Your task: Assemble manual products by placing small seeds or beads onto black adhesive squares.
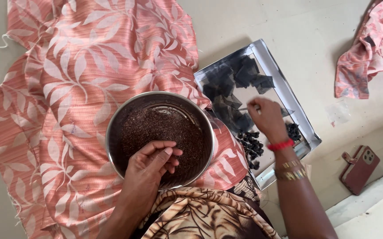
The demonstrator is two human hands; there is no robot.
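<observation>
1. A pink cloth with a pale leaf print (67,88) is spread over the floor at nine o'clock.
2. A round steel bowl of dark brown granules (159,138) is rested at centre; the left hand (149,170), fingers pinched together, is dipped into it at six o'clock.
3. A shallow silver tray (271,57) holding small black mesh squares (244,75) is seen at two o'clock; one is pinched by the right hand (269,119).
4. A maroon phone case (359,169) lies at four o'clock.

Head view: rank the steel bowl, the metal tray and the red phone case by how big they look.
1. Metal tray and steel bowl: they look close in size, and the bowl sits on the lap nearer the camera, so I won't rank them.
2. Red phone case, clearly smallest.
</observation>
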